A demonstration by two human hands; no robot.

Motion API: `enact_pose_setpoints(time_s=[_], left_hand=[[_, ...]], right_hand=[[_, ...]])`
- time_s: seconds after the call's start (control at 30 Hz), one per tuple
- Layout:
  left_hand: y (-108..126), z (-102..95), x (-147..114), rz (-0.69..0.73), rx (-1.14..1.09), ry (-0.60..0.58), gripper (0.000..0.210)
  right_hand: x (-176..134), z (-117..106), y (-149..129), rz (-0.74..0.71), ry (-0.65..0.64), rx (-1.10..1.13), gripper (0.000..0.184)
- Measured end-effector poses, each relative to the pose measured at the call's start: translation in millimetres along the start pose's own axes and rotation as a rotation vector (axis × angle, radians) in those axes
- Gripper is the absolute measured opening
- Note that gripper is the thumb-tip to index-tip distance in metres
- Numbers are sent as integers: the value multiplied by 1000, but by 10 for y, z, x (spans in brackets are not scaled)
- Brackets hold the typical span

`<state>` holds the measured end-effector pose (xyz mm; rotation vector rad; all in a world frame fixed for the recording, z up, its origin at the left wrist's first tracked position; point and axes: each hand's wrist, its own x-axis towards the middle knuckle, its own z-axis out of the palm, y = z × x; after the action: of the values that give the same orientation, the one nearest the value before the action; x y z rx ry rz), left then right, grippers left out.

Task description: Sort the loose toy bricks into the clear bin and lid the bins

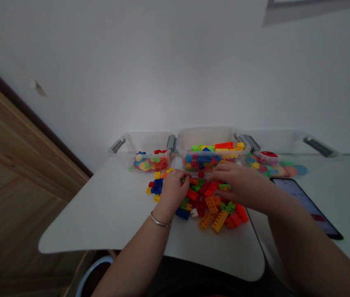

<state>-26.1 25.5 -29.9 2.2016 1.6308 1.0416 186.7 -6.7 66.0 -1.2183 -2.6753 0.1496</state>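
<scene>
Toy bricks [212, 206] in orange, red, green, yellow and blue lie in a loose pile on the white table [106, 218], just in front of three clear plastic boxes. The middle box [207, 134] holds more bricks [204, 157], with a long orange one and some yellow ones on top at the right. The left box [145, 140] has small coloured pieces [150, 161] along its bottom; the right box [286, 142] has flat round discs [286, 170] and a red-topped tub [268, 156]. Grey clips [171, 143] show at the box ends.

The left hand [176, 187], a bracelet [160, 222] at its wrist, reaches into the pile with fingers curled; whether they grip a brick, I cannot tell. The right hand [235, 181] is over the pile's far side, fingers loosely bent and partly parted; I cannot tell if they hold anything.

A phone [304, 204] lies on the white surface at right. Behind is a pale wall [131, 74], with a wooden panel [17, 185] on the left.
</scene>
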Motion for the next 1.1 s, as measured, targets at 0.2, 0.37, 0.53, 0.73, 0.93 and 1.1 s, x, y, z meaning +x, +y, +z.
enact_pose_setpoints(time_s=[0.2, 0.37, 0.53, 0.73, 0.93, 1.1], left_hand=[[0, -1, 0, 13, 9, 11, 16], [-9, 2, 0, 11, 13, 6, 16], [-3, 4, 4, 18, 4, 8, 16], [11, 1, 2, 2, 6, -2, 16], [-1, 7, -1, 4, -1, 0, 16], [-5, 5, 1, 7, -12, -4, 16]], right_hand=[[38, 246, -139, 12, -219, -100, 34], [40, 308, -193, -7, -189, -155, 30], [53, 338, -193, 15, -179, -193, 29], [82, 389, -190, 23, -209, -176, 24], [66, 298, -120, -13, -155, -174, 23], [-98, -60, 183, 42, 141, -194, 34]])
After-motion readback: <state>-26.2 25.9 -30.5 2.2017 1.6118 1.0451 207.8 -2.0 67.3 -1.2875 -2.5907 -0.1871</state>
